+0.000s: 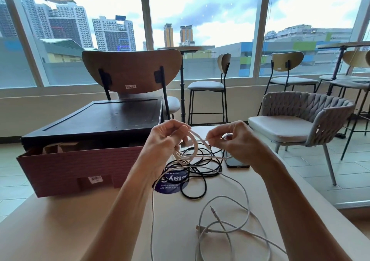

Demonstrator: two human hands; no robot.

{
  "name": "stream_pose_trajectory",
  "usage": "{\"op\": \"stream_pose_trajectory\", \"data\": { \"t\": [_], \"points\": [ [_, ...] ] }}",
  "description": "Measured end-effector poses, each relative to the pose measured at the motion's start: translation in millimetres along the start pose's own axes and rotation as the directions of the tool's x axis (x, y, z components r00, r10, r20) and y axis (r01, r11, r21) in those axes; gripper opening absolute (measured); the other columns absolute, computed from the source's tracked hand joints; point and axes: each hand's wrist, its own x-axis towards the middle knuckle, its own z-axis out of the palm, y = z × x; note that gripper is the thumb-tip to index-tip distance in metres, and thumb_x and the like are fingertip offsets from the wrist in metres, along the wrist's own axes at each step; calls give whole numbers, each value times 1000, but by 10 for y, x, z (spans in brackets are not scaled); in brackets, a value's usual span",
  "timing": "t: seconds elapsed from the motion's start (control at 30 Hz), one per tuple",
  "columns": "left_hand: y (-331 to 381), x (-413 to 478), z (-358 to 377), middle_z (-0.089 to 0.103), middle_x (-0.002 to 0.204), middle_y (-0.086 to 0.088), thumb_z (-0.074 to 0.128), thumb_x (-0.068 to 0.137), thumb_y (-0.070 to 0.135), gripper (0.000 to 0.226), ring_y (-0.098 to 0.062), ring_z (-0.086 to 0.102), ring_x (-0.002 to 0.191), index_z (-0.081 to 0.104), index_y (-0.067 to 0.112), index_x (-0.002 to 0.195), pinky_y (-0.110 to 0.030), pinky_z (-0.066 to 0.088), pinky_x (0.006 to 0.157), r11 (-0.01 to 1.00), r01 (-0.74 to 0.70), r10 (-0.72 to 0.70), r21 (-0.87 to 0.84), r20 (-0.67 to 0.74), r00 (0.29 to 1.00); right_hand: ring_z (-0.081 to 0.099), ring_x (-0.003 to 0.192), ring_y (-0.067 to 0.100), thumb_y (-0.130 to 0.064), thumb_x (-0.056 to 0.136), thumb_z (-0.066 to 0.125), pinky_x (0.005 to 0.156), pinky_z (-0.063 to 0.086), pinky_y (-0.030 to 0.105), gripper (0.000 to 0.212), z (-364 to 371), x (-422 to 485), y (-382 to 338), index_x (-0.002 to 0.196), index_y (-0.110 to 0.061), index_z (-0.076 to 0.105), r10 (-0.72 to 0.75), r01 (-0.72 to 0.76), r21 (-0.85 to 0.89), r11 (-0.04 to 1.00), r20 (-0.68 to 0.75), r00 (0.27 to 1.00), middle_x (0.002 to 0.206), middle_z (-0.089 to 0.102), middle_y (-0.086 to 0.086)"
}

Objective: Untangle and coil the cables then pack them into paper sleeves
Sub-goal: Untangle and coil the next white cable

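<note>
My left hand (167,135) grips a small coil of flat white cable (189,150) held above the table. My right hand (230,138) pinches the loose end of that same cable just to the right of the coil. Under both hands a black cable (197,172) lies in a tangled heap on the table. Nearer to me, loose white cables (230,222) sprawl in open loops, with plug ends showing. Brown paper sleeves (60,147) stand inside the red cardboard box (80,166) on the left.
A dark phone (237,163) lies beside the black cable under my right hand. A round blue sticker (170,185) is on the beige table (80,220). A black tray (104,118) sits on the box. Chairs stand beyond the table's far edge.
</note>
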Motion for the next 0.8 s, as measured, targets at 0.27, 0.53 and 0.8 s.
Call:
{"op": "stream_pose_trajectory", "data": {
  "t": [0.27,0.53,0.8],
  "points": [
    [3,-29,60,68,78,-7,62,94,9,12,-15,61,68,70,1,97,-34,49,76,986,102,-99,-129,26,995,45,68,16,-15,87,75,62,38,16,10,-57,-30,-5,86,-24,80,-17,12,101,995,43,999,82,72,10],
    [-21,-22,77,71,75,6,66,94,10,13,-1,62,66,71,15,83,-15,44,58,983,65,-70,174,22,997,65,72,-1,-12,84,78,72,51,14,10,-139,-56,-61,87,-21,81,15,-8,-78,997,99,995,81,76,-9],
    [-60,-8,85,73,77,10,66,94,10,10,3,65,70,73,15,88,-12,47,65,952,-50,27,301,81,996,61,66,-9,-11,87,74,53,41,5,10,-103,-58,-29,88,-20,79,123,-129,53,990,105,987,85,75,-8]
  ]
}}
